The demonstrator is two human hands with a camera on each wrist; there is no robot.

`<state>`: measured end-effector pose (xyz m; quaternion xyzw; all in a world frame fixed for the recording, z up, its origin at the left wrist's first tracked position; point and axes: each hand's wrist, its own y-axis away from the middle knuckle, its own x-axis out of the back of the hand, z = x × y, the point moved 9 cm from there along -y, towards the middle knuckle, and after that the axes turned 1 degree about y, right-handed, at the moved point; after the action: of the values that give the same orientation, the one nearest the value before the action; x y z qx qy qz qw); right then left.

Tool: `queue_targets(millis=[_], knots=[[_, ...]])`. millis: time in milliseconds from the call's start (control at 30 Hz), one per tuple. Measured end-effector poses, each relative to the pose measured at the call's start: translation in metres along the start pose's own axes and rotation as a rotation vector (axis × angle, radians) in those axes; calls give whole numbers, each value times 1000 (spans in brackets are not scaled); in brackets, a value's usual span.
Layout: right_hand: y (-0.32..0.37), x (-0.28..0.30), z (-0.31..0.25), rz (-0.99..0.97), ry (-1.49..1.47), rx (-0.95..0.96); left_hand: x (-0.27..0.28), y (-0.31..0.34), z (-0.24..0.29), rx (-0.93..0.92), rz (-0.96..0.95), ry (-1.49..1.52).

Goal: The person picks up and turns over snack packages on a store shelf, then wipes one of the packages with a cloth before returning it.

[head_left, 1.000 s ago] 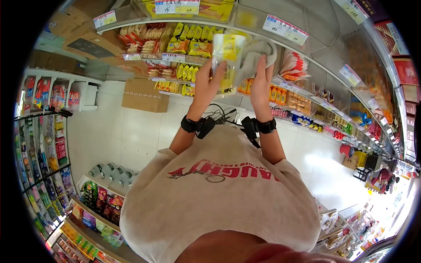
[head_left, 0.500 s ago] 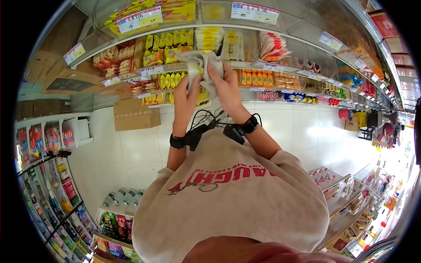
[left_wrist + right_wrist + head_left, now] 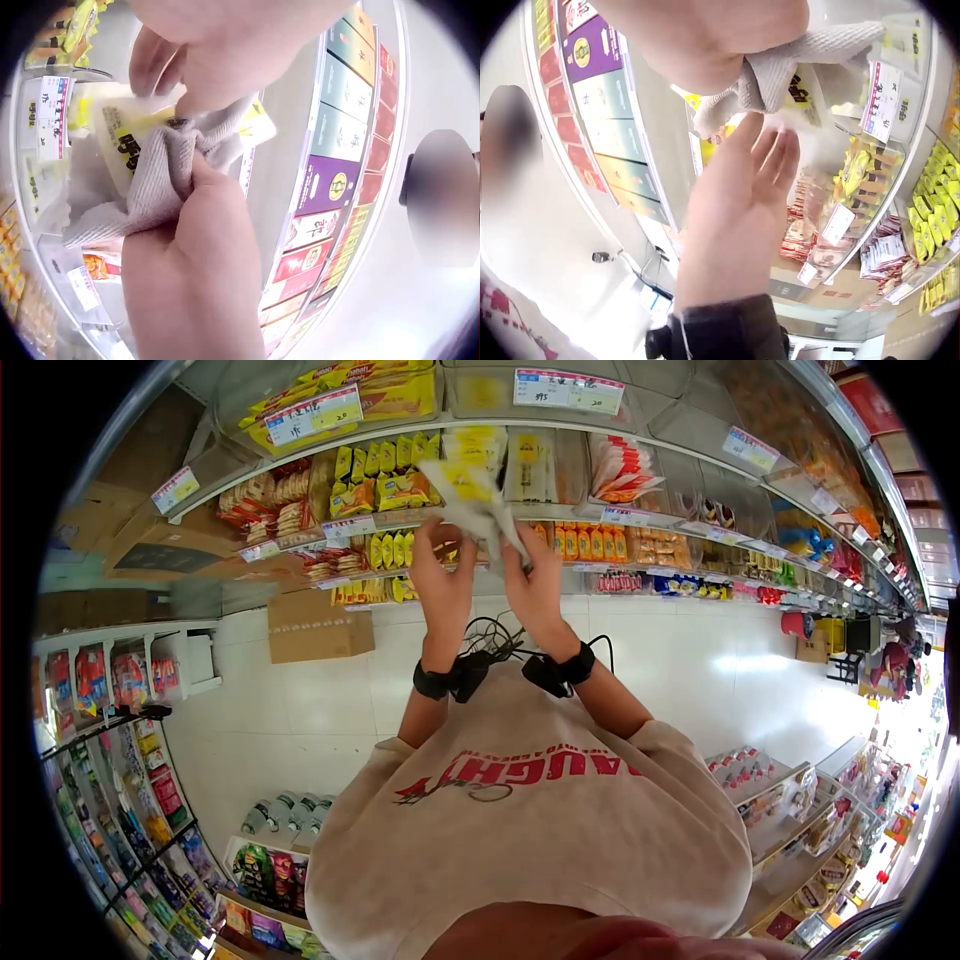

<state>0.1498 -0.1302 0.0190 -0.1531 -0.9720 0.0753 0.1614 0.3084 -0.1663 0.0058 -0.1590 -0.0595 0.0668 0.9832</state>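
A white-and-yellow snack packet (image 3: 468, 482) hangs in front of the shelf, tilted and blurred in the head view. My left hand (image 3: 445, 578) pinches it near its lower end with thumb and fingers. Around the packet's edge lies a grey ribbed cloth (image 3: 161, 176), which my right hand (image 3: 537, 582) grips. In the left wrist view dark lettering shows on the packet (image 3: 120, 139) beside the bunched cloth. From the right wrist, the cloth (image 3: 761, 86) partly covers the packet (image 3: 806, 97), and the left fingers (image 3: 769, 154) reach to it from below.
Similar packets (image 3: 530, 465) stand in the shelf bin just behind my hands. Yellow snack packs (image 3: 400, 490) fill the bin to the left, red-and-white ones (image 3: 622, 468) the bin to the right. Price tags (image 3: 568, 392) line the shelf edges. A cardboard box (image 3: 320, 628) sits on the floor.
The cloth, first held beside the upright packet, came across it and now wraps its lower part. The packet has tipped over to the left. Both hands have drawn together.
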Motion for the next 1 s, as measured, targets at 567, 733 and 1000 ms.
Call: queue_targets(millis=[567,733,1000], knots=[[-32,95,71,-156,-372,-131,-110,22,31,250,-156,169],[-23,119,51,-271,-271,-2,-125,17,47,-57,-28,148],[-33,187,66,-52,-262,8,-166,28,69,52,-71,52]])
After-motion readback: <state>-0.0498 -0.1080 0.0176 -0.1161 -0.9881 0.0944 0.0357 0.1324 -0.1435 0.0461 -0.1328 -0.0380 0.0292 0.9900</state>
